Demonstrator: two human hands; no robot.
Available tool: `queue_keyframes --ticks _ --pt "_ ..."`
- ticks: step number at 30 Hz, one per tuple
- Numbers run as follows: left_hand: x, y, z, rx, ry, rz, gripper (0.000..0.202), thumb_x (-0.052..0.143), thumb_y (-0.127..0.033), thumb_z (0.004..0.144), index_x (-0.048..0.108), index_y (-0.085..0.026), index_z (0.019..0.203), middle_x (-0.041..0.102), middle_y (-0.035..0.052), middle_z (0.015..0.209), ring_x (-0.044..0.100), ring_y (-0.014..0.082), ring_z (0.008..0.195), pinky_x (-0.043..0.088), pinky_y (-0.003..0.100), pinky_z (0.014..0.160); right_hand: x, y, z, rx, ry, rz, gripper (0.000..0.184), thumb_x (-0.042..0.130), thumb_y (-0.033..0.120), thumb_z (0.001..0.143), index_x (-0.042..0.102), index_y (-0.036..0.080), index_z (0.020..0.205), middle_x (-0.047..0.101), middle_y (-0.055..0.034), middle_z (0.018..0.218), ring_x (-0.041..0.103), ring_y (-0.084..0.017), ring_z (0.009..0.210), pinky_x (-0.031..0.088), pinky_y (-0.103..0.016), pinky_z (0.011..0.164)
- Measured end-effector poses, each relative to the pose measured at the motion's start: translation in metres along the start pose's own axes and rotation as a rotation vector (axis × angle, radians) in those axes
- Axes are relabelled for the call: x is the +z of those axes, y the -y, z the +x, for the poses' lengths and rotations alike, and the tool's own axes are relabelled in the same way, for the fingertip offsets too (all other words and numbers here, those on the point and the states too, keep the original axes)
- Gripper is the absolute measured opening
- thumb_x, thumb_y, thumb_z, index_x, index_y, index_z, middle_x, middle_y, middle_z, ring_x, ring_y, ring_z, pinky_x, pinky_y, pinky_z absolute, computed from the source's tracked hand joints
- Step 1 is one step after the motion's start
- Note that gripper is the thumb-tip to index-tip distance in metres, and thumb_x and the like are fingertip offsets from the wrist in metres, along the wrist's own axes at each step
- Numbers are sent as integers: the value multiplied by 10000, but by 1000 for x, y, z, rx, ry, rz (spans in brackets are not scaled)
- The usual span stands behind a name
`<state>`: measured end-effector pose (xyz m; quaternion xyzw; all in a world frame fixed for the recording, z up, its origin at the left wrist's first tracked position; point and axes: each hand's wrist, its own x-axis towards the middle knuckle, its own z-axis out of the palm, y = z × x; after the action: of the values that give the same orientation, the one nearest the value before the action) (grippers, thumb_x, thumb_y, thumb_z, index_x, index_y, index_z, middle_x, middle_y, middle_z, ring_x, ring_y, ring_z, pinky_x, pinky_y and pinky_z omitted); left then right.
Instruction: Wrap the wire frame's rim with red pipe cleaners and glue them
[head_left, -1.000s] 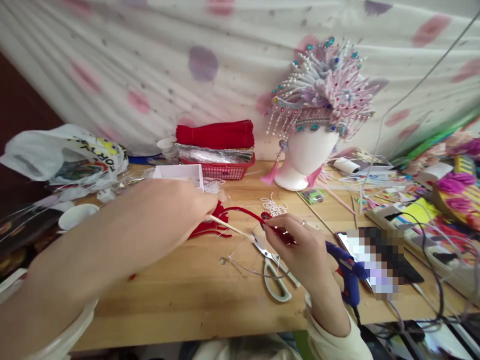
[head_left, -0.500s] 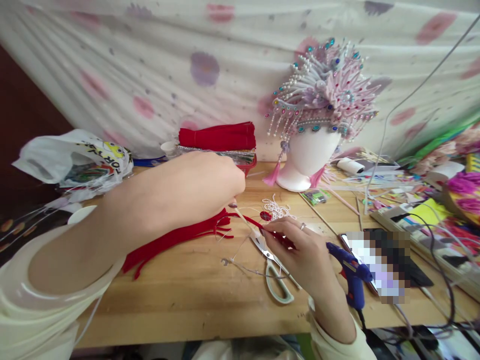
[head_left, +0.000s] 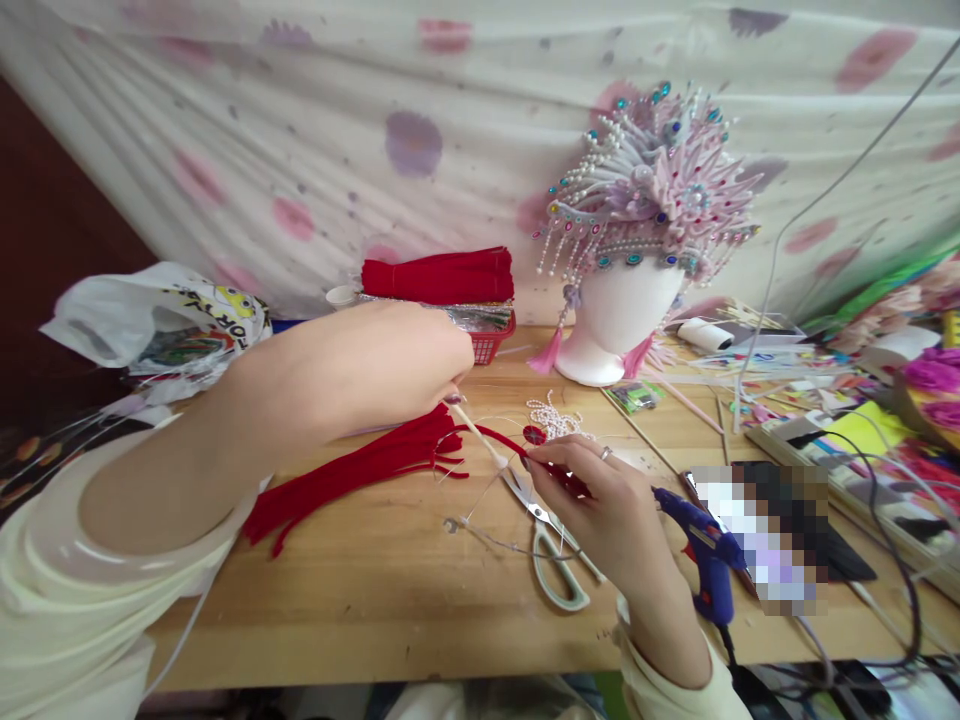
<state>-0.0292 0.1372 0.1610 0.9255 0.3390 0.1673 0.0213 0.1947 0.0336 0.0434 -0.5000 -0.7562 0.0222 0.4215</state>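
My left hand (head_left: 420, 350) is closed, back of the hand up, with most fingers hidden behind it. From its pinch a thin pale cotton swab (head_left: 478, 432) points down and right, its white tip above the scissors. My right hand (head_left: 592, 500) pinches a red pipe cleaner (head_left: 495, 437), which curves left beneath the swab. Under my left wrist lies a bundle of red pipe cleaners (head_left: 352, 475). Scissors (head_left: 564, 580) with pale handles lie partly beneath my right hand. Near its fingertips are a small red round piece (head_left: 534, 435) and a strand of white beads (head_left: 553, 415).
Behind stand a red basket (head_left: 487, 348) with a red bundle (head_left: 439, 277) on top, and a white mannequin head (head_left: 622, 320) wearing a beaded headdress (head_left: 660, 190). At right lie a blue glue gun (head_left: 712, 560) and a phone (head_left: 750, 540). A plastic bag (head_left: 157, 320) sits at left.
My left hand has shifted slightly left with the cotton swab, showing more of the swab and of the red basket. My right hand stays nearly in place on the pipe cleaner.
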Motion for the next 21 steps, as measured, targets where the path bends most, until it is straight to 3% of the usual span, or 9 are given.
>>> queue_keyframes --ticks 2,4,15,21 --pt "-10 -9 7 89 285 198 220 562 -206 816 615 -185 604 569 -21 555 450 114 457 347 273 559 0 -1 0 -2 3 -3 112 605 145 950 645 242 910 724 -4 791 703 -158 697 600 -310 791" --pt "-19 -16 12 63 389 270 209 509 -167 828 602 -185 642 611 4 590 453 119 465 288 271 506 0 -1 0 -9 9 -4 113 604 135 950 646 233 914 738 -13 818 713 -163 724 595 -303 780" --pt "-25 -12 19 -97 534 326 209 512 -172 827 583 -186 632 656 54 629 484 150 476 300 310 477 0 -7 -2 11 -5 -41 88 626 150 946 659 220 903 753 -21 834 672 -144 620 498 -236 535" --pt "-25 -8 24 -119 548 296 214 510 -163 815 620 -180 632 631 46 601 444 138 467 286 309 476 0 -9 -1 -7 -12 -34 81 629 146 940 673 208 910 754 -35 839 686 -154 647 486 -238 526"
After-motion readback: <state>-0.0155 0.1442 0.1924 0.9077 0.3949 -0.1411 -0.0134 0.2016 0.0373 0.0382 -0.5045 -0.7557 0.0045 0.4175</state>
